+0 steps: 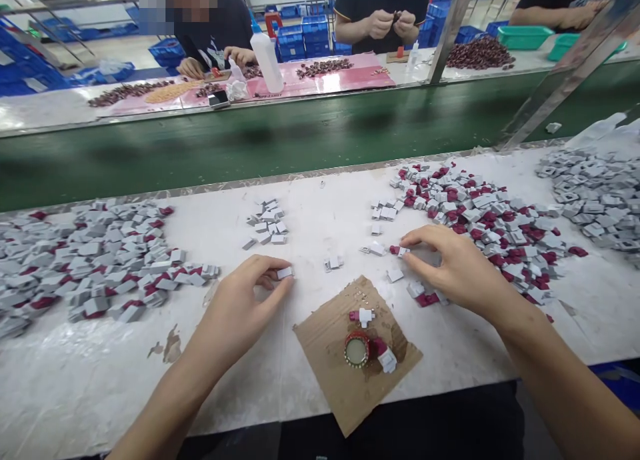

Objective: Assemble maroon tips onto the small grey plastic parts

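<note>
Between thumb and forefinger, my left hand point(250, 307) pinches a small grey plastic cap point(285, 273) just above the white table. My right hand point(450, 267) has its thumb and forefinger on a small maroon-and-grey plastic part point(399, 250) beside the large mixed heap point(470, 207). In front of me a cardboard square point(335, 367) carries a bottle cap point(357, 350) and two maroon-and-grey parts, one of them point(384, 355) touching the bottle cap. A few loose grey pieces point(333, 264) lie between my hands.
To the left spreads a pile of grey-and-maroon parts point(105, 260), with a small grey cluster point(269, 221) nearer the middle. Grey pieces point(595, 193) are heaped at far right. Beyond a green conveyor belt point(310, 137), co-workers handle dark parts near a white squeeze bottle point(267, 60). A metal post point(555, 73) rises at right.
</note>
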`<state>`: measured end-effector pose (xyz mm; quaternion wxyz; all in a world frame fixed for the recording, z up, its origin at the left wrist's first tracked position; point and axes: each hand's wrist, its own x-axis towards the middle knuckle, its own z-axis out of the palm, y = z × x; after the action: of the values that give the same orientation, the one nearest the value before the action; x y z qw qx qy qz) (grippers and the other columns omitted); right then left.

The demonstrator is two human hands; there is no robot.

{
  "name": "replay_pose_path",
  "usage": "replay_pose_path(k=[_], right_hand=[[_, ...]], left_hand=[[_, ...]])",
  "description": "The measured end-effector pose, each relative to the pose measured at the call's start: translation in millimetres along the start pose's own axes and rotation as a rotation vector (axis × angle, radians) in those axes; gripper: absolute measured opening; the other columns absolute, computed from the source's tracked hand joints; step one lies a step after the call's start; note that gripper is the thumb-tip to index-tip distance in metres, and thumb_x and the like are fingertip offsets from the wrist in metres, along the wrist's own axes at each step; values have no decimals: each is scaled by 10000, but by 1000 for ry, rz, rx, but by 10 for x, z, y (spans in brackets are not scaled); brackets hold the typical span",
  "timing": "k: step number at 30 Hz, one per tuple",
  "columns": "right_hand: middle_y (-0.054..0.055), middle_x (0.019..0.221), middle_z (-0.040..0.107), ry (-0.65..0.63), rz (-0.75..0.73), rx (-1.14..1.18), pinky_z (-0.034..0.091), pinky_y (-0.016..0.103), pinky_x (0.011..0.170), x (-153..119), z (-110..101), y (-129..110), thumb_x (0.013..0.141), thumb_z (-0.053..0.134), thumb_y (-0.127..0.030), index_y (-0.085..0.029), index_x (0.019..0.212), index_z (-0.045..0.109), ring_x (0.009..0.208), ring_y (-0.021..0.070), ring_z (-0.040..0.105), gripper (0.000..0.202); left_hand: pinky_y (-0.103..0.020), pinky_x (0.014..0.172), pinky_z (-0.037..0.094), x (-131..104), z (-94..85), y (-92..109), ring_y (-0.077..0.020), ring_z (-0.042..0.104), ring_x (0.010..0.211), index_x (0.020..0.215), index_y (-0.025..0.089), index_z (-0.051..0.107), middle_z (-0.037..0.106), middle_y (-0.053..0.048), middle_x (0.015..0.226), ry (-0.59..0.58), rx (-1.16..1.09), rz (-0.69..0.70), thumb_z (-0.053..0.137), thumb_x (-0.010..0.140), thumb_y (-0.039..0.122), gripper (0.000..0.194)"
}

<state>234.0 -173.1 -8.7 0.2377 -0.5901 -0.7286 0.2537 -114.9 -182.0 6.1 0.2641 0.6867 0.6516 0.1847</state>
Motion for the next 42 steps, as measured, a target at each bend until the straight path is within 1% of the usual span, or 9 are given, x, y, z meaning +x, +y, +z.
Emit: replay_pose_path(k=[4,8,15,18,21,23,26,32,42], right_hand=[[103,1124,843,0,1,35,616,489,950,-11,21,-21,976,680,-305,-252,1053,783,1083,341,777,139],[87,1032,835,2,8,78,617,456,877,-33,23,-58,966,659,-252,-255,961,777,1001,317,788,119],[92,1024,841,131,55,184,614,410,761,-226,-17,-233,1018,699,-310,-262,960,810,917,298,788,135],[76,1059,841,114,7,304,630,405,773,-442,37,-403,1042,721,-297,-295,991,814,952,293,792,106],[50,1066,833,12,-54,436,653,381,803,-669,137,-575,1067,720,-269,-325,1058,804,989,268,801,101],[38,1055,827,-52,-95,476,664,351,802,-783,209,-660,1078,697,-225,-325,1092,791,959,238,806,138],[28,1021,815,-87,-144,488,658,295,756,-873,298,-724,1076,663,-166,-302,1076,771,905,199,807,173],[50,1013,786,-88,-136,480,636,309,729,-881,365,-747,1059,622,-126,-272,1096,765,886,206,799,207],[71,1007,787,-99,-88,495,606,294,749,-808,378,-882,981,638,-62,-199,1013,808,862,189,784,220]], left_hand=[[-462,849,610,-27,-2,-5,-321,751,939,1029,266,777,804,-95,1059,-1,0,31,633,976,514,291],[-469,844,615,-18,-1,-38,-322,756,919,1057,262,781,808,-96,1040,-1,21,31,636,965,521,311],[-516,889,652,-21,-37,-86,-349,785,993,1082,253,808,836,-113,1097,-32,-5,0,681,941,542,346],[-505,955,670,-69,-15,-22,-336,802,1068,1109,261,801,849,-97,1149,-43,-153,-17,732,965,548,329],[-456,947,691,-109,52,74,-305,823,1054,1121,257,785,861,-79,1098,-97,-390,-35,784,974,486,272],[-425,925,698,-124,111,135,-284,828,1022,1116,248,778,859,-68,1048,-122,-521,-42,810,972,431,235],[-400,925,691,-138,201,215,-260,820,1011,1116,235,777,847,-57,1031,-139,-618,-40,824,967,362,201],[-406,964,677,-146,336,334,-254,802,1055,1150,237,779,836,-60,1079,-246,-629,-16,810,995,376,210],[-401,916,689,-101,330,412,-262,809,986,1113,254,804,840,-43,1010,-228,-609,20,819,979,417,211]])
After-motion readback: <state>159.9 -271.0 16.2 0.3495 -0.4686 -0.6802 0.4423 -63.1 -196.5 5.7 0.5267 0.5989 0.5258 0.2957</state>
